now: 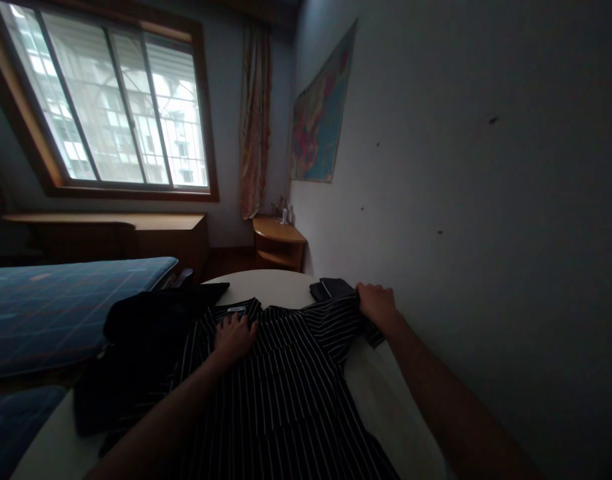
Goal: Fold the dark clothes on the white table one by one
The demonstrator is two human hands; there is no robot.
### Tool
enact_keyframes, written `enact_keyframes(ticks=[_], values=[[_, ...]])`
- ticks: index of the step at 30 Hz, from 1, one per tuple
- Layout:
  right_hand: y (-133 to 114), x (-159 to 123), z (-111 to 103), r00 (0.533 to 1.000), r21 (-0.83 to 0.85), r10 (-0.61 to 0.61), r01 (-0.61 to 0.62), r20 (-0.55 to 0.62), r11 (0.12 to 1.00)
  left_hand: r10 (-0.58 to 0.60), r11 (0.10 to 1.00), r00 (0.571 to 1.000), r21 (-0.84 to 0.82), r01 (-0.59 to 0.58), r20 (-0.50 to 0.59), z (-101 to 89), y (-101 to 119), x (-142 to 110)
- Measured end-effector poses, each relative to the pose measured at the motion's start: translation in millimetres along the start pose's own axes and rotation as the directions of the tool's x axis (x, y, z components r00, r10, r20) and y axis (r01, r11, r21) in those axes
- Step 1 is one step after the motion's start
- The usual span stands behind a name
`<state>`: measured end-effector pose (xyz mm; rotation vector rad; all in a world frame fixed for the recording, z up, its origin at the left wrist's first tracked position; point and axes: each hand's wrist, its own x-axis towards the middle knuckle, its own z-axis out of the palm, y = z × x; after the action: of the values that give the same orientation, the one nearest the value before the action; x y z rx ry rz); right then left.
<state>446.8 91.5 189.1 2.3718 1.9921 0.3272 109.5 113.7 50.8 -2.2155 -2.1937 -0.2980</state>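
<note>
A black shirt with thin white stripes (281, 373) lies spread on a round pale table, its collar toward the far side. My left hand (235, 337) rests on the cloth just below the collar, fingers apart and flat. At the end of the right-hand sleeve, my right hand (377, 303) is closed on the striped cloth. Just beyond that sleeve sits a small folded dark cloth item (331, 288). Black clothing (141, 340) is heaped to the left of the shirt, partly behind my left forearm.
The round table (271, 281) stands against the white wall (461, 187) on my right. To the left is a bed with a blue checked mattress (61, 307). A corner shelf (279, 233) and a long wooden desk (171, 221) stand beyond, below a window.
</note>
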Motion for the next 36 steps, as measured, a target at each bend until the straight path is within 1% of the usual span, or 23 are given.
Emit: enact_keyframes(ticks=[2,4,6,9,11,13,15,18,21,24,26,28,29,31,33,34,35,36], values=[[-4.4,0.6,14.1,0.997,0.006,0.001,-0.001,0.080,1.000,0.024,1.000,0.999,-0.019,-0.024,-0.028,-6.5,1.7,10.7],[-9.5,0.6,24.9,0.993,0.024,0.000,-0.003,0.120,1.000,0.050,0.998,0.998,-0.042,-0.052,-0.046,-10.1,3.3,23.4],[-14.7,0.7,32.9,0.994,0.048,0.009,-0.014,0.112,0.999,0.079,0.995,0.996,-0.065,-0.082,-0.049,-9.9,5.3,36.2],[-18.7,1.1,43.5,0.995,0.075,0.043,-0.049,0.086,0.996,0.122,0.988,0.992,-0.096,-0.124,-0.027,-3.9,8.4,52.1],[-17.1,1.4,50.0,0.995,0.091,0.050,-0.058,0.089,0.994,0.140,0.983,0.990,-0.117,-0.141,-0.017,0.9,9.0,59.8],[-12.7,2.0,54.2,0.995,0.112,0.041,-0.051,0.094,0.992,0.132,0.981,0.991,-0.137,-0.135,-0.027,3.5,7.6,65.8],[-7.6,3.7,54.5,0.997,0.137,0.034,-0.042,0.065,0.990,0.092,0.984,0.994,-0.150,-0.101,-0.063,3.2,4.0,70.9],[-3.7,8.5,49.4,0.998,0.180,0.049,-0.040,-0.043,0.983,0.007,0.988,0.992,-0.153,-0.026,-0.124,0.2,-2.6,77.3],[-7.6,12.2,44.4,0.991,0.237,0.057,-0.028,-0.120,0.971,-0.042,0.990,0.990,-0.137,0.023,-0.135,1.1,-5.4,80.4],[-15.8,8.3,43.4,0.992,0.298,0.041,-0.004,-0.115,0.954,-0.054,0.994,0.993,-0.104,0.043,-0.105,6.2,-1.8,76.3],[-19.8,-0.4,43.6,0.998,0.311,0.018,0.002,-0.059,0.950,-0.062,0.996,0.993,-0.072,0.055,-0.101,8.2,4.1,68.3],[-20.4,-13.6,43.4,0.999,0.285,-0.026,0.018,0.025,0.958,-0.061,0.998,0.990,-0.037,0.057,-0.129,7.1,13.1,56.2],[-19.2,-21.6,43.1,0.996,0.265,-0.052,0.033,0.065,0.964,-0.042,0.999,0.988,-0.019,0.039,-0.150,5.7,18.7,48.9],[-13.8,-39.3,42.6,0.983,0.242,-0.112,0.073,0.149,0.968,0.055,0.999,0.982,0.010,-0.054,-0.182,3.3,31.8,32.3],[-5.6,-57.6,42.8,0.955,0.248,-0.184,0.125,0.233,0.961,0.180,0.983,0.968,0.009,-0.181,-0.173,4.6,45.3,14.6],[-1.0,-66.3,43.5,0.930,0.260,-0.234,0.161,0.284,0.952,0.226,0.973,0.963,-0.006,-0.229,-0.149,7.3,51.3,6.1],[3.6,-74.3,44.6,0.890,0.281,-0.297,0.203,0.345,0.938,0.249,0.967,0.962,-0.025,-0.253,-0.114,11.2,56.0,-1.8],[7.8,-81.7,46.2,0.837,0.315,-0.365,0.246,0.409,0.917,0.253,0.966,0.965,-0.043,-0.256,-0.075,16.0,59.2,-8.6]])
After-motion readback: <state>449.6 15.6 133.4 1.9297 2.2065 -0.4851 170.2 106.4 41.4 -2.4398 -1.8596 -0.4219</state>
